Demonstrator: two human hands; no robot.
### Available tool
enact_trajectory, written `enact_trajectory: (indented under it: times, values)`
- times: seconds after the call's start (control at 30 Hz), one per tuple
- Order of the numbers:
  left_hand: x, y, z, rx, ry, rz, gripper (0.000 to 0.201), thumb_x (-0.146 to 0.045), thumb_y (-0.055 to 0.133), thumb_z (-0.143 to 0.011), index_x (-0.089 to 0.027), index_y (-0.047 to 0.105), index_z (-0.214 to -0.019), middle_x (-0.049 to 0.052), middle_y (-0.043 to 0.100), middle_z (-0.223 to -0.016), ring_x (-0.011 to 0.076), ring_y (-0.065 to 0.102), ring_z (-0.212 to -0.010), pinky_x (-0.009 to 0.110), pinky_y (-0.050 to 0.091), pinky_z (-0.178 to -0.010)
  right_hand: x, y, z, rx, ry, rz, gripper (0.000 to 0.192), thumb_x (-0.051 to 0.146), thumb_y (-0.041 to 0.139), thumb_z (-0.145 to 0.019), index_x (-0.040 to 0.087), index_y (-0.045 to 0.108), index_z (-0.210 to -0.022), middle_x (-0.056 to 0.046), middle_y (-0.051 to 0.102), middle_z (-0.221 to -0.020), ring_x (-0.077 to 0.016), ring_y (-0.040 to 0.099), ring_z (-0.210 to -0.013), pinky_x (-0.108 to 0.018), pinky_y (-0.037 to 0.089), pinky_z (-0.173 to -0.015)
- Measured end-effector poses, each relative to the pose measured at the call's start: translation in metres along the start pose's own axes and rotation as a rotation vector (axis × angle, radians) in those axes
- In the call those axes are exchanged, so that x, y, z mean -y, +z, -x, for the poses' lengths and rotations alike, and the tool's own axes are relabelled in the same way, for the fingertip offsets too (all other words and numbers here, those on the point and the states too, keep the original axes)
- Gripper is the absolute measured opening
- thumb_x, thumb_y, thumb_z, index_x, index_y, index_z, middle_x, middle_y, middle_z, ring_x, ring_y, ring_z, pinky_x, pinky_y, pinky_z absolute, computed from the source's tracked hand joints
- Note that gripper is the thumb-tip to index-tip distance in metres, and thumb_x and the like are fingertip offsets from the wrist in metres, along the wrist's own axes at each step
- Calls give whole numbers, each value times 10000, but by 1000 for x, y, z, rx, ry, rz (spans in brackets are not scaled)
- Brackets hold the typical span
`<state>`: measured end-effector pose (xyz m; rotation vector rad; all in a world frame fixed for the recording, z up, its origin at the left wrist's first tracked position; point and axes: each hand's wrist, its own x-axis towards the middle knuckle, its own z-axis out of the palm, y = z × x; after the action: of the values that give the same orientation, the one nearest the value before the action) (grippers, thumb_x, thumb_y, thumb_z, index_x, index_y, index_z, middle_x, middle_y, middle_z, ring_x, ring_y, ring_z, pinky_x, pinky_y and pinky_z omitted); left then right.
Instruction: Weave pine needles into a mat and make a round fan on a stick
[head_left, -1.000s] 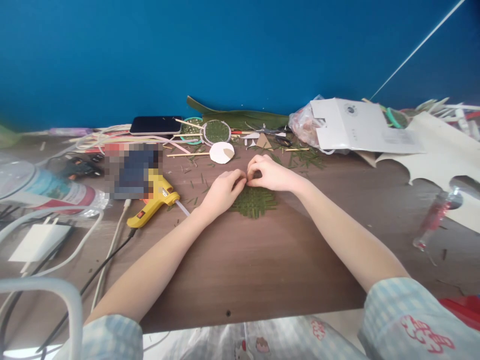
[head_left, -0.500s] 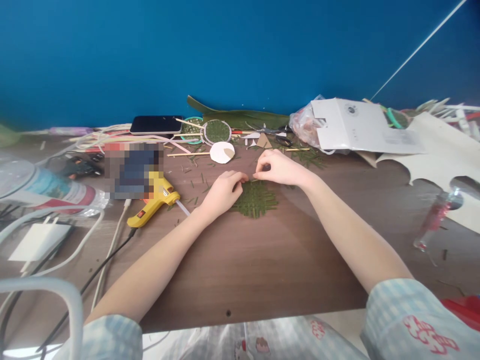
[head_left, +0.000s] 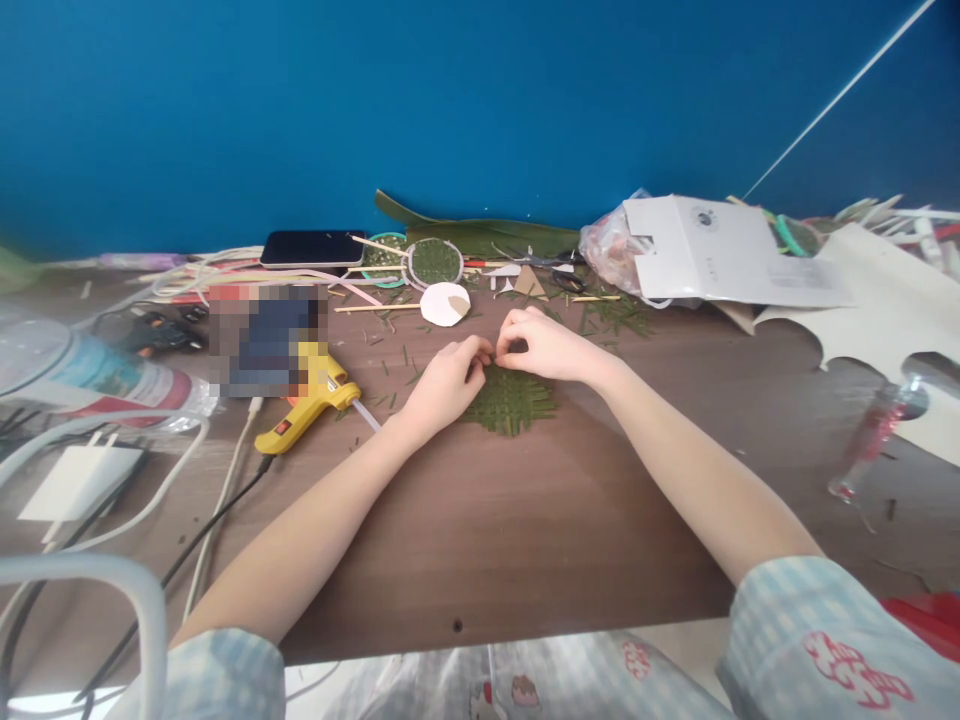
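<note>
Just below both pinching hands, left hand [head_left: 446, 382] and right hand [head_left: 541, 347], lies the woven green mat [head_left: 511, 401].

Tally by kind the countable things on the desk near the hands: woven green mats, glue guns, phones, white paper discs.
Woven green mat: 1
Yellow glue gun: 1
Black phone: 1
White paper disc: 1
Total: 4

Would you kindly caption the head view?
Both hands, left and right, pinch a green woven mat's far edge.
</note>
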<state>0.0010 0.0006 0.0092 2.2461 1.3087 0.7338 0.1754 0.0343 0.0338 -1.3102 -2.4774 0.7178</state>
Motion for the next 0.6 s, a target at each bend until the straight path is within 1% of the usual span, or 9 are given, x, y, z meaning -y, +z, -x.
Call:
enact_trajectory:
  times: [0.17,0.37,0.47,0.6]
  values:
    - [4,3,0,-24,5,52,247,-30,434,-740,-176,463,-937,34,636,-862,146,597,-826,283,467,-785,-2,6,-1,-46,47,46,88,212,541,-778,166,606,-740,-62,507,-870,-230,423,-907,-358,373,-810]
    - [6,4,0,-18,30,48,242,-31,472,-720,-185,450,-904,25,608,-850,139,582,-804,274,468,-767,-1,9,-2,-58,34,93,52,189,548,-774,175,580,-735,-62,491,-865,-235,422,-905,-366,370,-811]
    - [5,4,1,-3,49,-1,215,-56,494,-731,-187,455,-896,27,600,-856,154,564,-812,289,460,-767,-2,9,-2,-63,54,81,21,198,571,-759,181,558,-758,-59,488,-861,-240,427,-909,-364,372,-806]
    - [5,3,2,19,91,-94,214,-68,477,-756,-189,470,-932,33,604,-893,176,545,-837,312,441,-766,-3,10,-3,-90,103,57,64,212,592,-742,187,543,-774,-53,486,-857,-243,436,-906,-362,373,-796]
